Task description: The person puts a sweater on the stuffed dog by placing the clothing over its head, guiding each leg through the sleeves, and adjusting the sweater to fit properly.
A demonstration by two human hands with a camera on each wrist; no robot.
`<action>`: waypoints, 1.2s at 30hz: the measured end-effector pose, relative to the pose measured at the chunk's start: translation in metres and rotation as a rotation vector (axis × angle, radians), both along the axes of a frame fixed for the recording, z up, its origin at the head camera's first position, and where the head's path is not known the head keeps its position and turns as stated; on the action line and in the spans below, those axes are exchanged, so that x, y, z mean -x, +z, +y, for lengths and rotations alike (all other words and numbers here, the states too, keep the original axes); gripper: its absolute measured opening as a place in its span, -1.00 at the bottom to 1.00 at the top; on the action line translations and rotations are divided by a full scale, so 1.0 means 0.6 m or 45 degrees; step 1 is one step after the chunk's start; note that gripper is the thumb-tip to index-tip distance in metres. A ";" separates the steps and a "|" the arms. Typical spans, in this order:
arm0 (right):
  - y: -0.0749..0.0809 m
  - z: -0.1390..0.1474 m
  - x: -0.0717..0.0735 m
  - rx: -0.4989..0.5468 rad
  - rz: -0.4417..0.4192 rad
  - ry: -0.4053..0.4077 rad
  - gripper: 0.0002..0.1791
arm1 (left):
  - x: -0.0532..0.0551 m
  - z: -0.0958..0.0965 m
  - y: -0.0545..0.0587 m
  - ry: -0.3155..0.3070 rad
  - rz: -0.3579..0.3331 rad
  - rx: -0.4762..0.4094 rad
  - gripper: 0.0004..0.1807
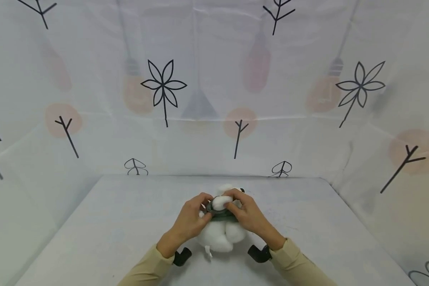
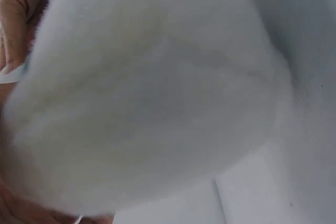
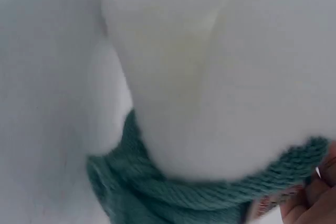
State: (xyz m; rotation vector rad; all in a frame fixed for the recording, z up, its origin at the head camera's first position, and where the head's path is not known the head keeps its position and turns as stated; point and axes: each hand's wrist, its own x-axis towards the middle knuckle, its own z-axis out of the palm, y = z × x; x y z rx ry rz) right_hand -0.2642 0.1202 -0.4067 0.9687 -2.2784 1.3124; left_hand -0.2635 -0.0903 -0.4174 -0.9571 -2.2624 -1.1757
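A white plush toy (image 1: pixel 216 237) lies on the table between both hands, and its fuzzy body fills most of the left wrist view. Around it is a green knitted garment (image 1: pixel 223 216); its ribbed edge (image 3: pixel 231 188) circles the white body in the right wrist view. My left hand (image 1: pixel 190 217) pinches the garment's edge on the left side. On the other side my right hand (image 1: pixel 249 211) pinches a small rounded white part (image 1: pixel 221 203) of the toy that pokes up through the knit. The toy's far end is partly hidden behind the right fingers.
The white tabletop (image 1: pixel 128 222) stretches out on all sides. A pale cloth backdrop (image 1: pixel 207 147) with drawn flowers and twigs closes off the back and sides. A small white tag (image 1: pixel 208 251) hangs from the toy's near end.
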 end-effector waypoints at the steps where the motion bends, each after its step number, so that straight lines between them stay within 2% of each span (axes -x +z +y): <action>1: -0.001 0.000 0.001 -0.002 -0.027 -0.012 -0.84 | 0.000 0.000 0.000 0.018 0.002 0.011 -0.60; 4: -0.002 0.000 0.001 -0.045 -0.048 -0.040 -0.84 | -0.001 0.000 -0.001 0.048 0.031 0.052 -0.56; 7: -0.003 0.000 0.001 -0.077 -0.049 -0.024 -0.80 | -0.002 -0.001 0.001 0.034 0.082 0.051 -0.52; 11: -0.001 0.001 0.000 -0.057 -0.096 0.056 -0.55 | 0.000 -0.003 0.005 0.050 0.178 0.002 -0.55; 14: 0.001 0.001 -0.001 -0.051 -0.162 0.117 -0.36 | 0.002 -0.006 0.008 0.118 0.222 -0.014 -0.58; 16: 0.002 0.001 -0.003 -0.070 -0.179 0.128 -0.33 | 0.004 -0.009 0.010 0.152 0.223 -0.016 -0.58; 19: 0.002 0.000 -0.005 -0.140 -0.103 0.092 -0.35 | 0.006 -0.014 0.010 0.197 0.210 -0.003 -0.58; 24: 0.003 -0.006 -0.007 -0.211 0.175 -0.012 -0.45 | 0.011 -0.022 0.010 0.260 0.173 0.008 -0.55; 26: 0.002 -0.008 -0.008 -0.231 0.244 -0.076 -0.44 | 0.012 -0.024 0.010 0.279 0.153 0.010 -0.53; 30: -0.001 -0.011 -0.013 -0.286 0.251 -0.175 -0.38 | 0.014 -0.028 0.010 0.295 0.123 -0.001 -0.51; 33: -0.003 -0.014 -0.016 -0.295 0.199 -0.161 -0.40 | 0.015 -0.029 0.010 0.294 0.122 -0.018 -0.50; 36: -0.003 -0.017 -0.016 -0.247 0.148 -0.105 -0.43 | 0.017 -0.029 0.011 0.289 0.129 -0.022 -0.52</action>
